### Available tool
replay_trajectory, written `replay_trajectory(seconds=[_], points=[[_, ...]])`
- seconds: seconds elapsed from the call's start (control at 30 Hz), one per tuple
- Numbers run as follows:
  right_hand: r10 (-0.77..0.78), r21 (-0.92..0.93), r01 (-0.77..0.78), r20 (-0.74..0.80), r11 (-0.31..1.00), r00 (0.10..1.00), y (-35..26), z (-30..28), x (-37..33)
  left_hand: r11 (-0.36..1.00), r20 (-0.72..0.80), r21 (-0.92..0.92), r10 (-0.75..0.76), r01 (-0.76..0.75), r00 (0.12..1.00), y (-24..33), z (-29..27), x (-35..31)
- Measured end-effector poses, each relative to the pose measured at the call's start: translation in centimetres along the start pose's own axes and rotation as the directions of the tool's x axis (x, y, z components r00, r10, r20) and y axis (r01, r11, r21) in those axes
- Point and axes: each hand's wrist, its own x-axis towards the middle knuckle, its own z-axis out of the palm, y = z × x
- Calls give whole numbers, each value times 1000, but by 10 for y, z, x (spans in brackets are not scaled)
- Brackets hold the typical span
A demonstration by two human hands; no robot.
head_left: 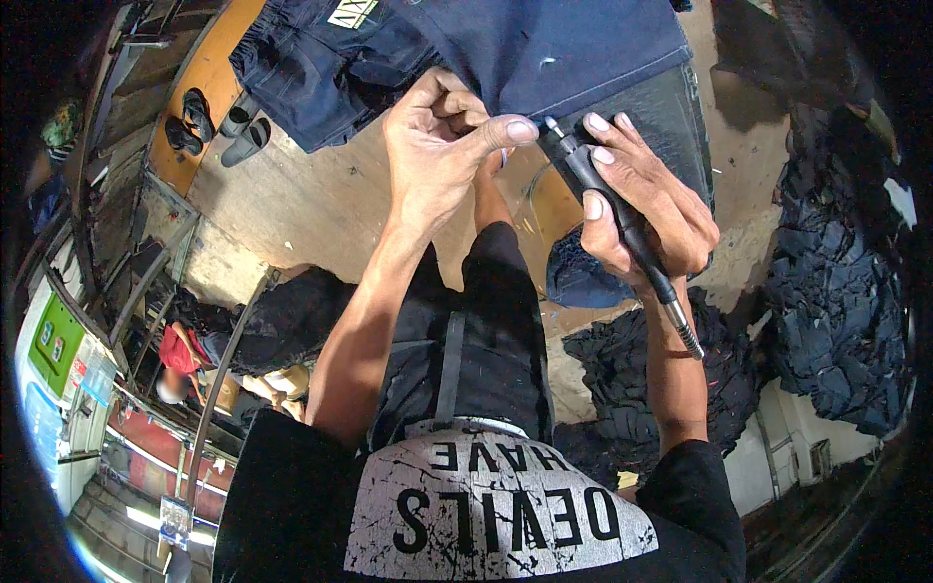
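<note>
Across the top lies a pair of dark navy shorts (330,73), with a stitched hem along the edge nearest me. My left hand (437,146) is closed at this hem; its thumb points right along the edge and its fingers curl in, some of them behind the cloth. In my right hand (651,199) is a black pen-shaped tool (622,209). Its pale tip points up and left, close to my left thumb and the hem, and a metal spring sleeve shows at its lower end. Whether the tip touches the cloth I cannot tell.
Under the shorts is a worn dark board (671,126). Black sandals (197,112) and grey slippers (248,141) lie at the far left. Heaps of dark cloth (836,282) fill the right. At the left, a person in red (180,350) is partly visible beyond thin poles.
</note>
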Motion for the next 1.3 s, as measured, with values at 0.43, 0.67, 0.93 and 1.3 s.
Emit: replay_trajectory(seconds=[0.43,0.67,0.93,1.3], points=[[-17,-22,16,-67,1000,998,12,3,-3,999,7,-10,35,-35,999,-7,-4,6],[-12,-23,9,-95,1000,995,16,3,-6,1000,13,-17,21,-21,1000,-7,-3,5],[32,-24,-35,-118,999,993,16,0,-7,1000,2,1,6,-6,1000,-7,-5,7],[119,9,-120,-172,993,978,14,-21,1,999,25,44,-23,22,999,-23,-22,22]])
